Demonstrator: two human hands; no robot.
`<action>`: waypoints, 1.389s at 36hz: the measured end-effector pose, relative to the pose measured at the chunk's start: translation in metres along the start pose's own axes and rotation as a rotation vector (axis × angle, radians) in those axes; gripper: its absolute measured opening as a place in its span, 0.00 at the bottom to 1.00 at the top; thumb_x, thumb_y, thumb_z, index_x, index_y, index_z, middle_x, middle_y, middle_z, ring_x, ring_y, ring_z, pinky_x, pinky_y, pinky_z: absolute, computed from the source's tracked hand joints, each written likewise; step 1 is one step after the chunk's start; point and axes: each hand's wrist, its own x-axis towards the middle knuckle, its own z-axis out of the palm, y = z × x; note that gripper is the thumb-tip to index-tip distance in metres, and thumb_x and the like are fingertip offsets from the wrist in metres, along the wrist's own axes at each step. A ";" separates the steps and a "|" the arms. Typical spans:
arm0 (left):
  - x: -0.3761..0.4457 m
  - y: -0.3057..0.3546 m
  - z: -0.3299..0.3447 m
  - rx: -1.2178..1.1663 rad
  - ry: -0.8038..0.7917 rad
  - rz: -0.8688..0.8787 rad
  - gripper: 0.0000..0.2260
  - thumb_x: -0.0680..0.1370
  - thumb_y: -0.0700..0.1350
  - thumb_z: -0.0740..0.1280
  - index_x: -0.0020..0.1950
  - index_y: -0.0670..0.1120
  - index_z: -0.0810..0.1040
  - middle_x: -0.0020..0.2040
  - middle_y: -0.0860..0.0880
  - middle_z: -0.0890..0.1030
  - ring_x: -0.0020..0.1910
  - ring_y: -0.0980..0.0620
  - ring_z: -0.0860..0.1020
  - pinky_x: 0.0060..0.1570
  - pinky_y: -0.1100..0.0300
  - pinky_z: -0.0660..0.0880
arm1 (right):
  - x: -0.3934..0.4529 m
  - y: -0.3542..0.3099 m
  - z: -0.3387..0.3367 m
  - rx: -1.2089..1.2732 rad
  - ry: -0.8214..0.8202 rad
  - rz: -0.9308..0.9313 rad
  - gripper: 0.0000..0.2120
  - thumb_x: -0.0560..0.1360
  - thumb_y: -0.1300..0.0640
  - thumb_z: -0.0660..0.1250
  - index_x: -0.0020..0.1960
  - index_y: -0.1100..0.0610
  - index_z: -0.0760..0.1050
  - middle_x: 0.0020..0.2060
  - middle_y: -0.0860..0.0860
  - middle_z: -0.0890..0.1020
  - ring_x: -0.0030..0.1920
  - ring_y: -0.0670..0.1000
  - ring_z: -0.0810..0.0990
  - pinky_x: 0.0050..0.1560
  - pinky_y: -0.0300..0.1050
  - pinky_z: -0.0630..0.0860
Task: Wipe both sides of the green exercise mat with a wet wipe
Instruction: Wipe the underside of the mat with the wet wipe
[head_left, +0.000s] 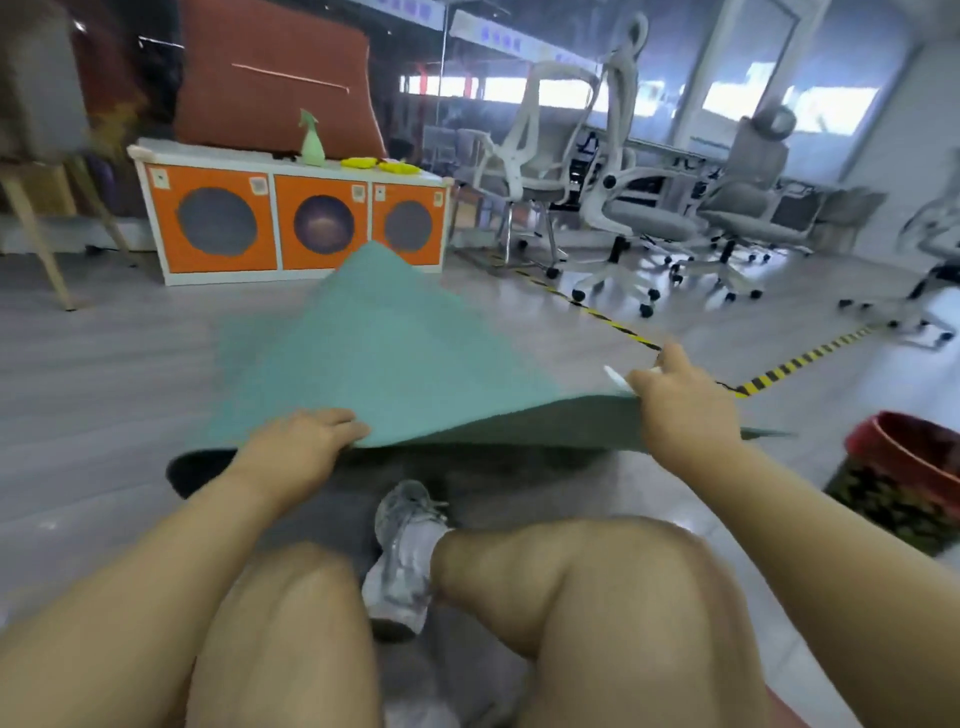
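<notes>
Single head view, looking forward and down from a low, seated height.

The wide-angle lens is bending straight lines toward the frame edges and is tilting the room, so the floor is running uphill to the right. Nearest the camera, the person's bare knees and a grey shoe (402, 551) are filling the bottom edge. Just beyond, the left hand (306, 441) and right hand (675, 400) are sitting at mid-frame, gripping the near edge of the green mat (384, 358), which is stretching away from the lens. Far left, an orange cabinet (291, 218) is facing the camera; far right, office chairs (649, 182) are crowding the background. No second view is sharing this scene.
</notes>
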 end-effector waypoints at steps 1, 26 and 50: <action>0.013 0.009 0.007 0.000 -0.013 0.003 0.17 0.79 0.41 0.63 0.66 0.53 0.75 0.70 0.50 0.71 0.63 0.42 0.75 0.61 0.49 0.72 | 0.001 0.001 0.003 -0.022 -0.101 0.025 0.10 0.69 0.63 0.67 0.50 0.58 0.73 0.50 0.56 0.67 0.41 0.59 0.72 0.33 0.47 0.65; 0.056 -0.084 0.116 0.195 -0.061 -0.171 0.19 0.62 0.41 0.67 0.53 0.44 0.78 0.51 0.40 0.79 0.47 0.35 0.78 0.42 0.44 0.73 | 0.016 -0.122 0.182 0.215 -0.629 -0.049 0.10 0.76 0.60 0.56 0.58 0.56 0.67 0.55 0.56 0.69 0.54 0.60 0.76 0.48 0.50 0.72; 0.048 -0.077 0.144 0.058 -0.176 0.156 0.20 0.63 0.51 0.69 0.55 0.55 0.75 0.44 0.49 0.84 0.27 0.43 0.80 0.22 0.55 0.76 | 0.010 -0.214 0.192 0.503 -0.570 -0.170 0.38 0.74 0.49 0.63 0.76 0.48 0.44 0.60 0.55 0.63 0.52 0.59 0.74 0.45 0.47 0.70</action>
